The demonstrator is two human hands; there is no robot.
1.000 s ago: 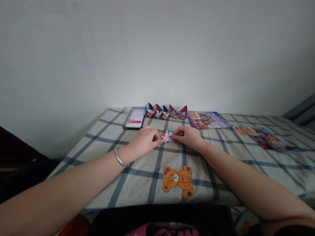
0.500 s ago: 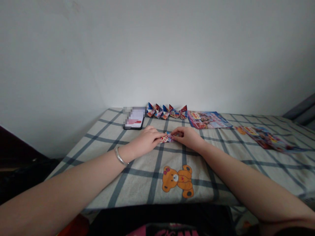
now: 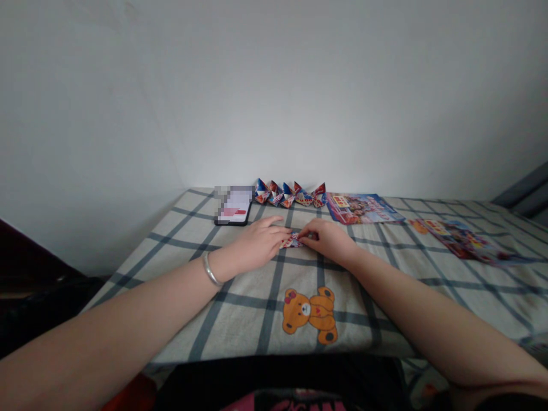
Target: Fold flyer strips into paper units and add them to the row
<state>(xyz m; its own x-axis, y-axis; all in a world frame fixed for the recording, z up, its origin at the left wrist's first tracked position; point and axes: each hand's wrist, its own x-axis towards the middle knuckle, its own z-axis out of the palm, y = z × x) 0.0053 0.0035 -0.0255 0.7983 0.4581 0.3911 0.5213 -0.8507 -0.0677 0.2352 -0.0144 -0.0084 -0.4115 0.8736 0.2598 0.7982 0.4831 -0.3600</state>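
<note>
A small piece of folded printed paper (image 3: 291, 241) lies on the checked cloth between my two hands. My left hand (image 3: 260, 244) rests at its left end, fingers stretched out with the tips on the paper and one finger apart from the others. With thumb and fingertips pinched together, my right hand (image 3: 329, 238) grips the paper's right end. The hands partly cover the paper, so its full shape is hidden. Behind it, against the wall, stands a row of several folded paper shapes (image 3: 287, 194) in red, blue and white.
A phone (image 3: 233, 206) with a lit screen lies left of the folded shapes. To their right is a printed colour leaflet (image 3: 363, 208), and another leaflet (image 3: 468, 242) lies farther right. The checked tablecloth (image 3: 240, 319) carries a printed bear (image 3: 310, 315). A wall (image 3: 299, 103) rises behind.
My left hand has flattened, its fingers stretching out and shifting slightly over the paper. The right hand keeps its pinch with little movement.
</note>
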